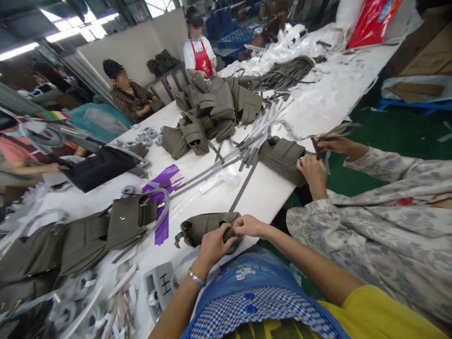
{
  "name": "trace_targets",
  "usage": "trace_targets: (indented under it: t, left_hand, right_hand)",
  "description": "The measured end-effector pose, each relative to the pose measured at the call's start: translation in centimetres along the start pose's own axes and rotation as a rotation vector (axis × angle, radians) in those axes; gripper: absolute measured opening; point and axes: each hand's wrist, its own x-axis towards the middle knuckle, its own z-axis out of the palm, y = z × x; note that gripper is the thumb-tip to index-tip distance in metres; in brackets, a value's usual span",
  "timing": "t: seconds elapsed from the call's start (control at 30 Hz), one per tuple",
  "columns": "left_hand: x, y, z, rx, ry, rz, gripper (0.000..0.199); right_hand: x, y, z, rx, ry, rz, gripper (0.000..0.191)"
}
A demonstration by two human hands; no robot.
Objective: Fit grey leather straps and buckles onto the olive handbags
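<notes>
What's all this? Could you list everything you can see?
Bag in hand: one, olive, front centre
Neighbour's bag: one, olive, right
Piled bags: several, olive, middle
Left-side bags: several, olive, lower left
Black bag-like piece: one, black, left
Straps: many, olive, middle and beyond
Purple sheet: one, purple, left of centre
Rolls: several, grey, left side
Marked box: one, grey, lower left
White wrapping: uncountable, white, far end
Red packet: one, red, far right
Cartons: some, brown, right background
Pallets: at least two, blue, background
Table: one, white, under bags
Co-workers: at least four, mixed clothing, around table
Apron: one, blue, on wearer
Bracelet: one, silvery, left wrist
Left hand: one, bare, on bag in hand
Right hand: one, bare, at that bag's end
</notes>
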Motion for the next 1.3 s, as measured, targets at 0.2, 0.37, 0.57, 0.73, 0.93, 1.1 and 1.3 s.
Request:
trace_targets:
  t: [0.2,0.37,0.57,0.73,0.93,1.1,1.3]
  left_hand:
    - [0.2,1.2,-0.1,0.081,0.025,-0.067,0.034]
    - [0.1,1.0,-0.3,0.098,0.033,-0.059,0.036]
    - [0.2,1.0,-0.5,0.118,0.038,-0.05,0.034]
    - [0.2,0.9,-0.3,0.111,0.051,-0.042,0.033]
    - [-0.3,0.5,-0.4,0.054,0.061,-0.043,0.031]
    - [-0.8,1.2,0.3,-0.076,0.136,-0.099,0.031]
    - [-0.5,0.7,2.1,-0.356,0.228,-0.319,0.044]
  right_hand:
    - [0.2,1.3,-0.3,-0.115,0.175,0.018,0.01]
    - [0.1,3.7,-2.0,-0.247,0.334,0.077,0.011]
    - [0.2,6.7,-3.9,-0.411,0.502,0.151,0.015]
    - [0.0,8.3,-5.0,-0.51,0.604,0.199,0.013]
    - [-1.9,6.3,-3.1,-0.607,0.67,-0.016,0.029]
    - [-2.6,3.5,-0.1,-0.597,0.393,-0.518,0.028]
    - [-1.8,3.8,0.5,-0.345,0.351,-0.388,0.014]
